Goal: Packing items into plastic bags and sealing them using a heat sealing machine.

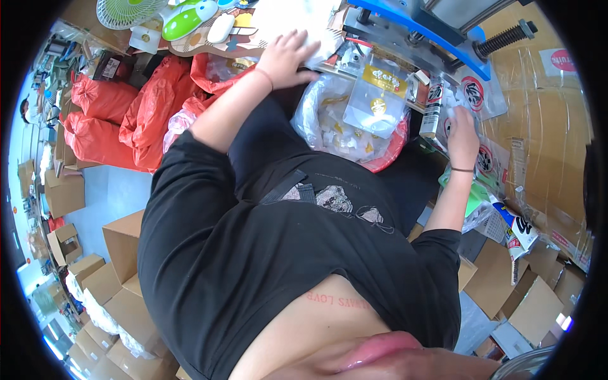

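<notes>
Resting flat, left hand [286, 59] covers the white bags [297, 19].

The floor [117, 190] was pale grey-blue and showed only in patches between goods. Brown cardboard boxes [120, 244] stood stacked along the left and lower left, some open. Red plastic sacks [101, 120] were heaped beside the workbench [209, 44], which carried a small green fan [123, 9]. Flattened cardboard sheets [538, 126] lined the right side, with more boxes lower right. Daylight came in brightly at the far left edge
</notes>
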{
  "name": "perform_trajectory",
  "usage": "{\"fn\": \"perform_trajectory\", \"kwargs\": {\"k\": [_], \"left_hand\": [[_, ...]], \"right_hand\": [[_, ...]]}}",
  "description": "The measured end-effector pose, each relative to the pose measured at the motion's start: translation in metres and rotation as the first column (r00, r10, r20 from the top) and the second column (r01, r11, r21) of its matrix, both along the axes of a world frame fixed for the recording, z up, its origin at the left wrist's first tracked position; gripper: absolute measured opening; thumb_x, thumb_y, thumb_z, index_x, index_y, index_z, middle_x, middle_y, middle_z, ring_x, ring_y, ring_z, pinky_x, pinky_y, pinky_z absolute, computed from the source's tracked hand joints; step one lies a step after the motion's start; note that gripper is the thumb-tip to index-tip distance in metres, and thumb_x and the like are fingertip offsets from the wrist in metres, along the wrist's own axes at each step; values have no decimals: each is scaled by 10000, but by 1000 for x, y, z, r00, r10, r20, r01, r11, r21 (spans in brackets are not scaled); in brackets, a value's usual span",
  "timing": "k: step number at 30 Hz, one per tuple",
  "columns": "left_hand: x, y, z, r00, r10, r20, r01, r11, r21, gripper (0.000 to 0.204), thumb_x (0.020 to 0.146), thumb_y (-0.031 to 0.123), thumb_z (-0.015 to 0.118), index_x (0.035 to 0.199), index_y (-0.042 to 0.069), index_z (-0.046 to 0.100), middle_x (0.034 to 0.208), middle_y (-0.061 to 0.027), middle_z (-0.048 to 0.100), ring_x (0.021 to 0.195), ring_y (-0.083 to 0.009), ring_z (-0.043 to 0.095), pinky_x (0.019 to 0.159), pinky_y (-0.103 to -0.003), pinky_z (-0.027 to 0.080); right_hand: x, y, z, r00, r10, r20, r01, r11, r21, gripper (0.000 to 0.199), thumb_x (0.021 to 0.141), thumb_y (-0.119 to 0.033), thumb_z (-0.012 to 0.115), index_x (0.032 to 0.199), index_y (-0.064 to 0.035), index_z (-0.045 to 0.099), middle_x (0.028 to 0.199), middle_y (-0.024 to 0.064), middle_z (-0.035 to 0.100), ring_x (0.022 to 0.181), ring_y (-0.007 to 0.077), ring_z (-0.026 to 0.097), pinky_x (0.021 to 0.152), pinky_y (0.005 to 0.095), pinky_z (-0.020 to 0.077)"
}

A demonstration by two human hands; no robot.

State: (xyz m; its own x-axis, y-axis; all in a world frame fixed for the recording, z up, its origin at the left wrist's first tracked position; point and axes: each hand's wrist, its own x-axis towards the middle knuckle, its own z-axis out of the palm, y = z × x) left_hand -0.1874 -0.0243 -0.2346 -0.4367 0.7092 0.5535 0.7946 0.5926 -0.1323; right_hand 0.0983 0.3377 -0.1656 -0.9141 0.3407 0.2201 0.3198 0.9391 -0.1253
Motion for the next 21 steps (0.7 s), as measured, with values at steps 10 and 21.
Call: {"fn": "perform_trajectory", "kwargs": {"k": [10, 21], "left_hand": [[94, 23, 56, 267, -343, 901, 12, 936, 353, 222, 931, 267, 673, 997, 61, 725, 799, -39, 691, 710, -93, 610, 679, -259, 495], [157, 73, 56, -539, -478, 693, -142, 863, 485, 256, 924, 235, 694, 1040, 7, 699, 896, -16, 709, 816, -56, 634, 731, -205, 506]], "right_hand": [[-15, -76, 33, 923, 159, -351, -314, 838, -446, 249, 1009, -180, 504, 1167, -16, 604, 1056, 89, 648, 995, 203, 614, 886, 317, 469], [-40, -74, 56, 856, 466, -225, -509, 684, -522, 283, 1015, -259, 523, 1079, -8, 638, 911, 55, 629, 882, 144, 584, 834, 313, 459]]}}
